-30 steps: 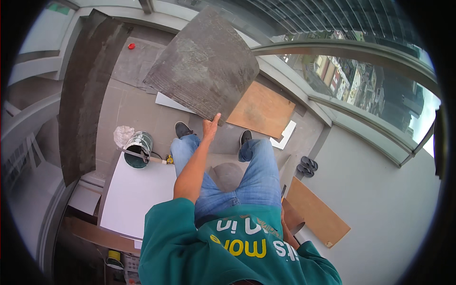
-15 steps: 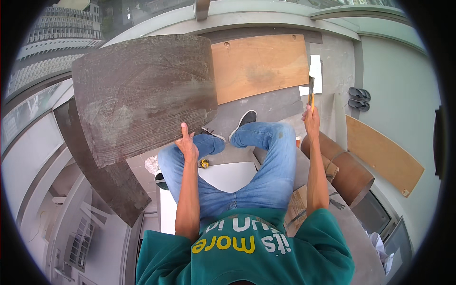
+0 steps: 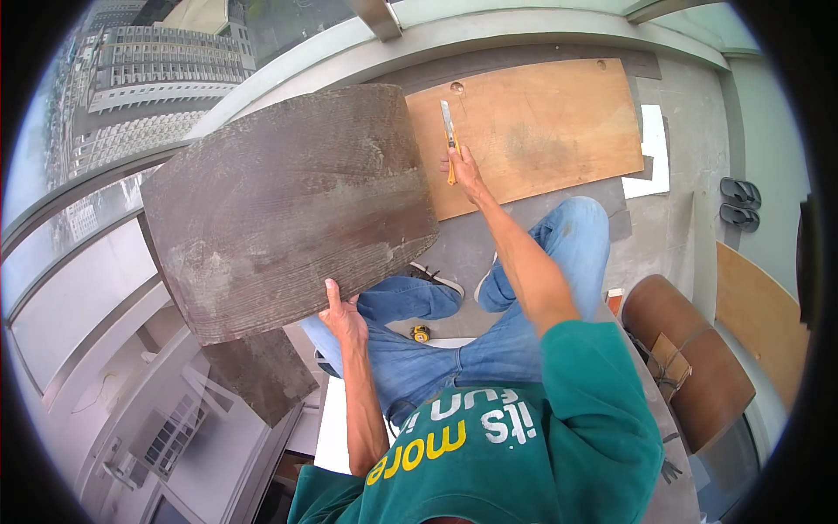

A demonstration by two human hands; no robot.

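Note:
A large dark, rough-faced sheet (image 3: pixel 288 192) is held up in front of me, tilted, its grain running across it. My left hand (image 3: pixel 343 321) grips its near edge, thumb on top and fingers underneath. In my right hand (image 3: pixel 466 171) is a yellow utility knife (image 3: pixel 451 144), its blade out and pointing away from me. The knife is over the left part of a light plywood board (image 3: pixel 559 140), just right of the sheet's right edge. I cannot tell how far above the board it is.
A yellow tape measure (image 3: pixel 420 334) is on the floor between my legs. To the right are a tied brown roll (image 3: pixel 690 349), another wooden panel (image 3: pixel 758 323) and dark flip-flops (image 3: pixel 740 204). A white sheet (image 3: pixel 655 148) pokes out beyond the plywood. Windows run along the far side and left.
My right hand has swung left with the knife, from beyond the plywood's right end to near the dark sheet's edge. My left hand has closed on the sheet's near edge. The view has shifted.

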